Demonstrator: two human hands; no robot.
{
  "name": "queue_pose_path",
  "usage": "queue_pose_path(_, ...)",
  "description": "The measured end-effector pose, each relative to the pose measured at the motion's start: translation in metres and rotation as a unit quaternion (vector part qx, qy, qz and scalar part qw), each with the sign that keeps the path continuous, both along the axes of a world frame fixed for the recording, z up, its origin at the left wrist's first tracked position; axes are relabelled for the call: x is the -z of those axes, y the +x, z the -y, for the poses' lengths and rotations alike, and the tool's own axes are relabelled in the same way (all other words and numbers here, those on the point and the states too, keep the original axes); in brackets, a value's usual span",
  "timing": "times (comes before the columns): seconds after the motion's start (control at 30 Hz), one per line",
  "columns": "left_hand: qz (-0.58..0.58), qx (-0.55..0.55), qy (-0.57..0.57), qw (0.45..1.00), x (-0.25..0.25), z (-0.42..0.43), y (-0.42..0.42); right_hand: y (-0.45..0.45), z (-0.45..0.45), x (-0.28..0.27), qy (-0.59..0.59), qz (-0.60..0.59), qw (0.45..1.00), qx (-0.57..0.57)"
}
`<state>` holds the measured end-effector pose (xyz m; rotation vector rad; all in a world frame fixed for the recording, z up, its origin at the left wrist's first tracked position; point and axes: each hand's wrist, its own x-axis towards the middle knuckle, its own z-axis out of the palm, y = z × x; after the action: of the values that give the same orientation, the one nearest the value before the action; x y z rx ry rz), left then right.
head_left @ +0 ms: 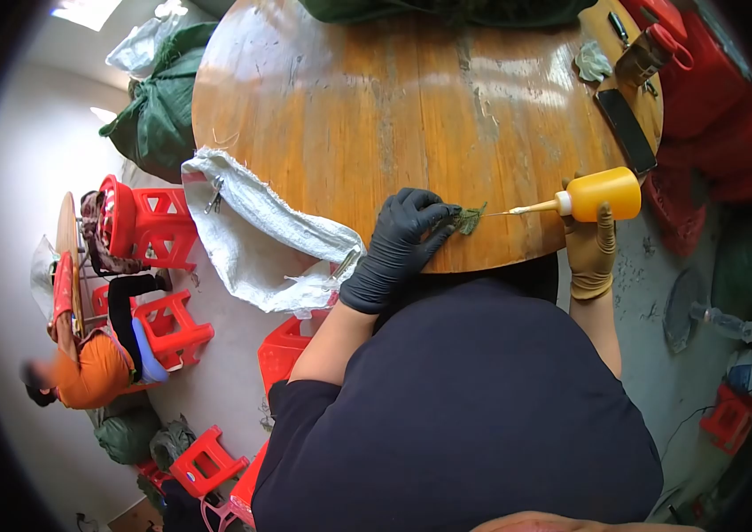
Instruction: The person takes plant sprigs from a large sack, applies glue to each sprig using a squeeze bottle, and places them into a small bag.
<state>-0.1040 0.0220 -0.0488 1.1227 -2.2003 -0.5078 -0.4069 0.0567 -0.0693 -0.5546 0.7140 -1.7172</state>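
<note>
My left hand, in a black glove, pinches a small green sprig at the near edge of the round wooden table. A yellow squeeze bottle lies on its side in my right hand, which wears a tan glove. Its white nozzle and thin needle-like tip point left, and the tip reaches the sprig; whether they touch I cannot tell. Close to my left wrist, an open white woven sack hangs over the table's edge.
The wooden table bears a black phone, a jar and a crumpled cloth at right. Green sacks stand at far left. Red stools surround a seated person in orange.
</note>
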Motion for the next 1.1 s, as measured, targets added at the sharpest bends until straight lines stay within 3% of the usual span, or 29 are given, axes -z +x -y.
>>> queue_pose_path(0.07, 0.0, -0.002, 0.054, 0.999, -0.005, -0.001, 0.0, 0.006, -0.003, -0.003, -0.001, -0.015, 1.0, 0.009)
queue_pose_path(0.27, -0.01, 0.006, 0.077, 0.997, -0.006, 0.003, -0.002, 0.024, -0.004, -0.003, -0.016, -0.094, 0.995, 0.014)
queue_pose_path(0.7, -0.007, 0.004, 0.054, 0.998, -0.002, 0.005, -0.002, 0.047, 0.003, -0.006, -0.027, -0.21, 0.977, -0.008)
queue_pose_path(0.83, 0.0, 0.01, 0.062, 0.998, -0.003, 0.006, -0.002, 0.036, 0.001, -0.009, -0.018, -0.204, 0.978, -0.035)
queue_pose_path(0.9, 0.005, 0.01, 0.059, 0.998, -0.005, 0.007, -0.003, 0.033, 0.001, -0.01, -0.04, -0.226, 0.973, 0.025)
queue_pose_path(1.1, 0.019, 0.019, 0.05, 0.998, -0.006, 0.008, -0.007, 0.018, 0.004, -0.004, -0.046, -0.217, 0.974, 0.036)
